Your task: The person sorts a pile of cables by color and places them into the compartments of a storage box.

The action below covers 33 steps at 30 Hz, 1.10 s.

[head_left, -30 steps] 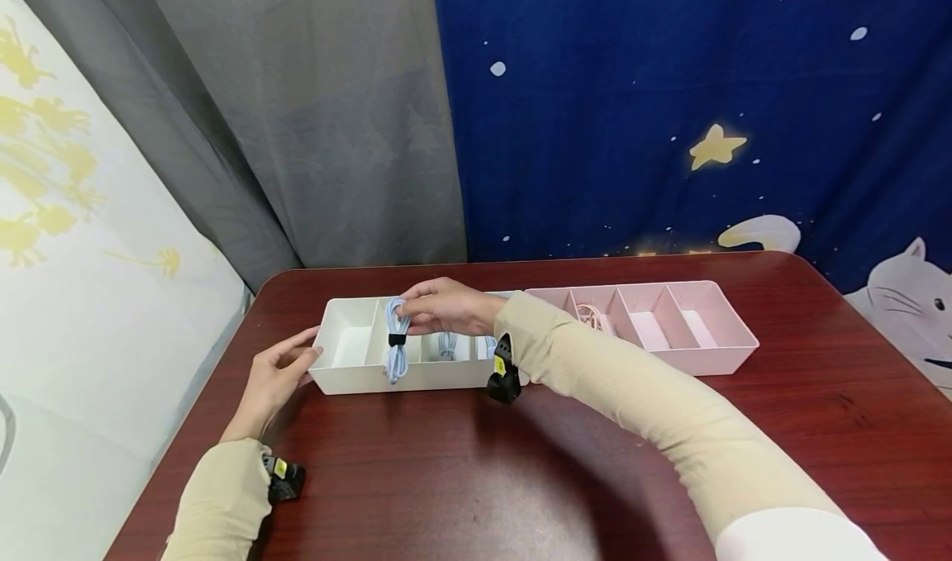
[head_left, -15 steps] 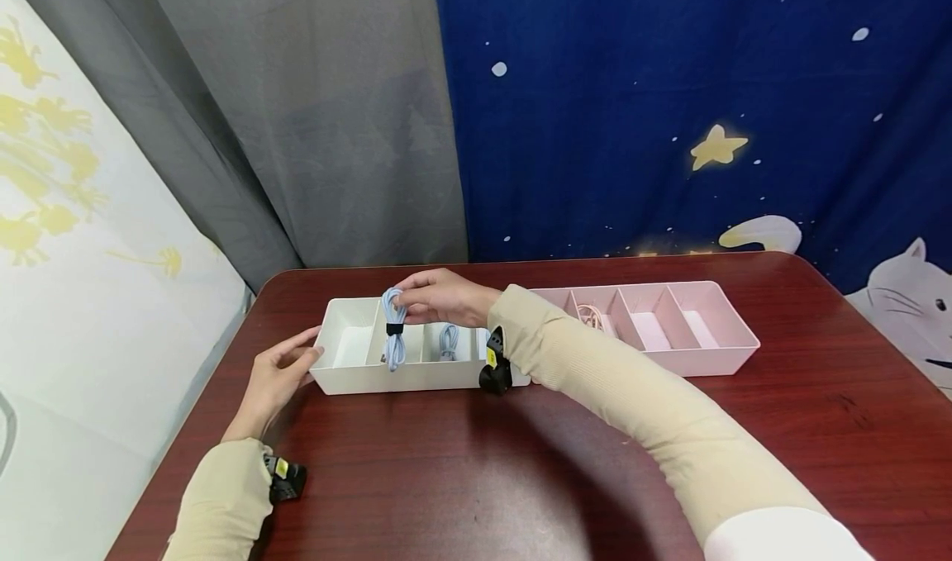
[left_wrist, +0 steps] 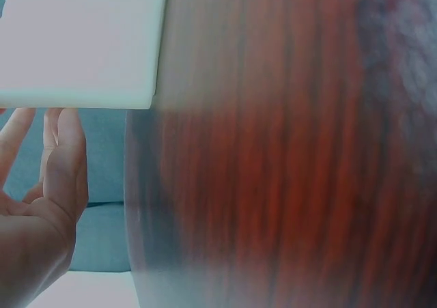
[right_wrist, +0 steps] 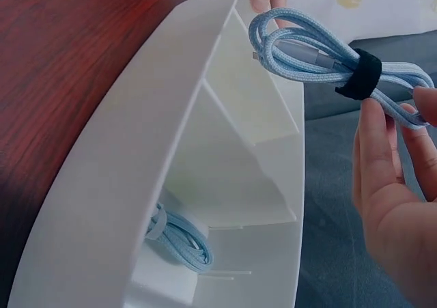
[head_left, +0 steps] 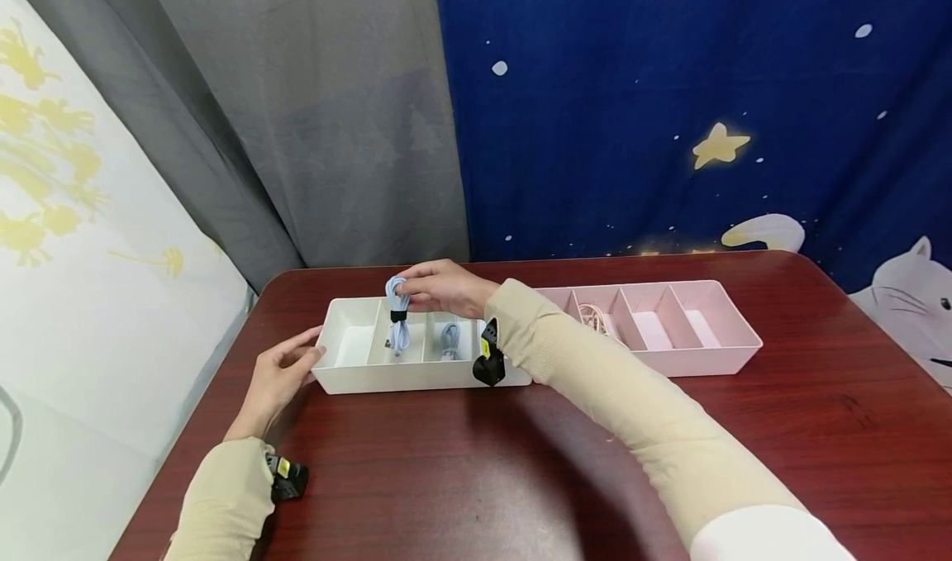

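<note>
A blue braided cable (head_left: 398,330), coiled and bound with a black strap, hangs from my right hand (head_left: 446,287) above the second compartment from the left of the white divided box (head_left: 416,377). Fingers and thumb pinch the coil near one end, as the right wrist view shows too. My left hand (head_left: 278,375) touches the left end of that box, its fingers fairly straight. A second blue cable (head_left: 449,340) lies coiled in the neighbouring compartment, with a pale strap (right_wrist: 158,224) round it. The right forearm hides the box's right part.
A pink divided box (head_left: 732,354) stands end to end with the white one, with a pink cable (head_left: 592,317) in one compartment. Both rest on the dark red wooden table (head_left: 416,478). A grey curtain (head_left: 357,131) and a blue curtain (head_left: 595,131) hang behind.
My right hand has risen slightly and moved a little away from me, so the held cable now hangs above the second compartment rather than across the box's front wall. The left hand stays put.
</note>
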{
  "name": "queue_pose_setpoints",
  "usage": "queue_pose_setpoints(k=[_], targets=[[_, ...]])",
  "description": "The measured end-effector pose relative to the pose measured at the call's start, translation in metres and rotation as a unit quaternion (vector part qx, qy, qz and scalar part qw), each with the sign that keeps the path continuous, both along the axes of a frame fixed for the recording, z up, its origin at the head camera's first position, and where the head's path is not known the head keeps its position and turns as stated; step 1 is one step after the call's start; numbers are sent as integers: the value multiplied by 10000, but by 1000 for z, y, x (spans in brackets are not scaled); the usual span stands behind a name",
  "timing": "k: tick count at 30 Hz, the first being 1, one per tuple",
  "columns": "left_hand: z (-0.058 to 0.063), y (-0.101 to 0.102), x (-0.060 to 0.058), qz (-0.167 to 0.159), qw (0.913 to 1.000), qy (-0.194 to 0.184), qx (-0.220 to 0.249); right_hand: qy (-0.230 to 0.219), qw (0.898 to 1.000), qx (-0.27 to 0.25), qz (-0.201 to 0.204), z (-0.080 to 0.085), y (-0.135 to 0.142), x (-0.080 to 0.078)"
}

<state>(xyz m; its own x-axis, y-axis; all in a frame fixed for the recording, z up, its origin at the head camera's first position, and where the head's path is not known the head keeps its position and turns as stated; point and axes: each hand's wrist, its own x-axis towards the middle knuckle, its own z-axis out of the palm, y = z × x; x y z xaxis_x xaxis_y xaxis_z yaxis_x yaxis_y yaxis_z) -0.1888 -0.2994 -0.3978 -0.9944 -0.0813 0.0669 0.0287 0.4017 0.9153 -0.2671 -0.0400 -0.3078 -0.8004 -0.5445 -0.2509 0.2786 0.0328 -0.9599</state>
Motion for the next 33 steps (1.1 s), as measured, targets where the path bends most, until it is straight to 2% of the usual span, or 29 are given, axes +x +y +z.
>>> queue_pose_setpoints(k=[10, 17, 33], targets=[[1, 0, 1, -16, 10000, -22, -46, -23, 9995, 193, -234, 0, -5, -8], [1, 0, 0, -18, 10000, -43, -50, -185, 9987, 329, -328, -2, -7, -10], [0, 0, 0, 3, 9999, -27, -123, -177, 9957, 759, -508, -12, -16, -12]])
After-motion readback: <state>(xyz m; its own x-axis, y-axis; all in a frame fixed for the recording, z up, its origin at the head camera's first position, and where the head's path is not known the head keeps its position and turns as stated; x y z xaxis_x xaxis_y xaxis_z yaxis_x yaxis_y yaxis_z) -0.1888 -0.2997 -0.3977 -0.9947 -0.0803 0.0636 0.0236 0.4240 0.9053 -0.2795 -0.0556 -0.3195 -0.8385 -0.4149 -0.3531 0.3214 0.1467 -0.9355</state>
